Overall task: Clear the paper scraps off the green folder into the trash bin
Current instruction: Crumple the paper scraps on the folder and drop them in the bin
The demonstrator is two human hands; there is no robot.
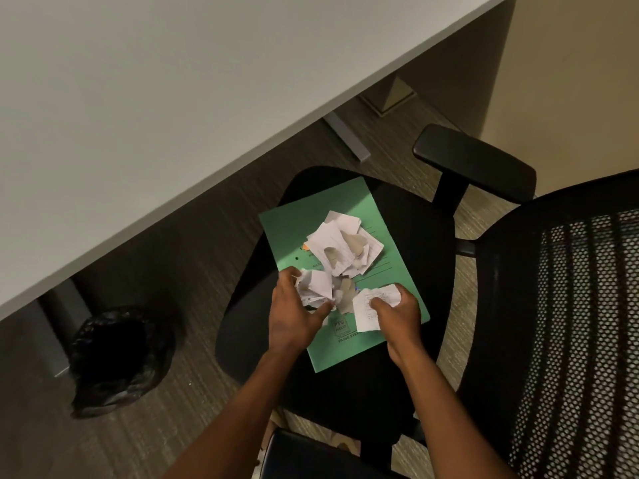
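Observation:
A green folder (304, 216) lies flat on the black seat of an office chair. A loose heap of white paper scraps (340, 248) sits on its middle. My left hand (294, 312) grips a crumpled bunch of scraps (316, 286) over the folder's near part. My right hand (394, 314) holds a white printed scrap (371, 307) just right of it, fingers curled round the paper. The trash bin (119, 357), lined with a black bag, stands on the floor to the left, under the desk.
The office chair (380, 382) has a mesh back (574, 340) at right and a black armrest (473, 162) beyond the folder. A pale desk top (173, 98) overhangs the upper left. A grey desk leg (48, 337) stands beside the bin. Striped carpet covers the floor.

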